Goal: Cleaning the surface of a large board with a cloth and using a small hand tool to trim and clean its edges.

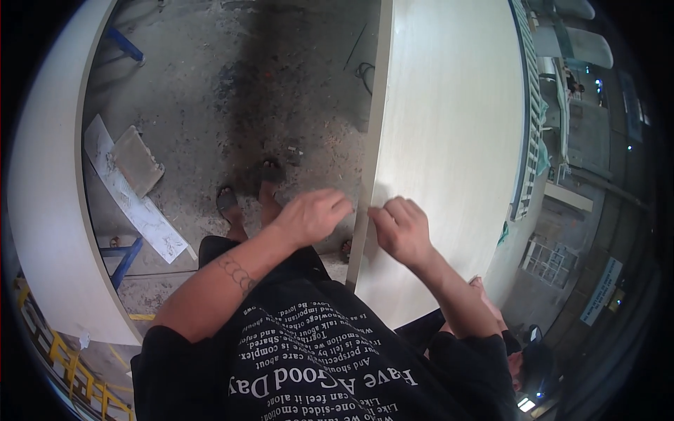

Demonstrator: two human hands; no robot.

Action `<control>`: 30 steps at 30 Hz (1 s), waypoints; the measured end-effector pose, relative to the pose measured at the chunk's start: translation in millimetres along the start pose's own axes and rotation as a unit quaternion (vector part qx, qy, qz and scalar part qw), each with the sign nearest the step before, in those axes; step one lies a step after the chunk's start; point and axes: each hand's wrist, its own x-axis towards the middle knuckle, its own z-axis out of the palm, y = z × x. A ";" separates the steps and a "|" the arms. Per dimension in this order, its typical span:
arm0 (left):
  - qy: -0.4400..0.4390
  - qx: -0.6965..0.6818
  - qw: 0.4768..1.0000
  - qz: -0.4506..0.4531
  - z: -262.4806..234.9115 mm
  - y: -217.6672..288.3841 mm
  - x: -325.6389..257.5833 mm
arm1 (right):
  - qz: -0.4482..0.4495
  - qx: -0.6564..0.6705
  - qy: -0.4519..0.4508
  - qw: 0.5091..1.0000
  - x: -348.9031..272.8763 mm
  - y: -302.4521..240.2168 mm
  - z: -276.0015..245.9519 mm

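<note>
Both hands, left hand [312, 214] and right hand [400, 228], pinch the pale board's [449, 140] edge strip [365, 210], which could tear if jerked.

Soft, even daylight is filling the scene, and the pale board [449, 140] is reflecting it brightly without harsh glare. A broad dark shadow is falling down the middle of the concrete floor [281, 91]. The fisheye lens is bending straight edges into curves, and black vignetting is closing in at the corners. Far-right details are looking small and slightly soft.
</note>
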 end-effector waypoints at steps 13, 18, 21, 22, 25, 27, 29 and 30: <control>0.076 0.026 0.995 -0.055 -31.8 -38.4 92.1 | 0.047 0.009 0.078 0.996 98.3 71.4 -12.6; 0.097 0.040 0.993 -0.045 -23.5 -44.9 96.5 | 0.025 -0.051 0.032 0.998 90.7 81.3 -10.4; 0.069 0.038 0.996 -0.044 -15.9 -31.4 78.1 | 0.010 -0.056 0.044 0.997 66.4 64.8 -10.1; 0.068 0.037 0.996 -0.044 -14.0 -25.4 70.4 | 0.009 -0.049 0.049 0.998 56.4 58.1 -8.9; 0.053 0.039 0.997 -0.035 -10.2 -7.6 51.6 | 0.016 -0.044 0.053 0.998 28.3 40.0 -7.3; 0.046 0.014 0.999 -0.024 -7.2 0.4 38.2 | 0.025 -0.051 0.049 0.997 11.8 26.4 -3.6; 0.026 0.023 0.999 -0.015 -4.8 5.2 26.1 | 0.038 -0.046 0.043 0.997 -2.3 12.8 -1.0; 0.005 0.032 0.999 -0.011 -3.3 8.4 19.0 | 0.038 -0.047 0.043 0.997 -8.6 5.8 -0.4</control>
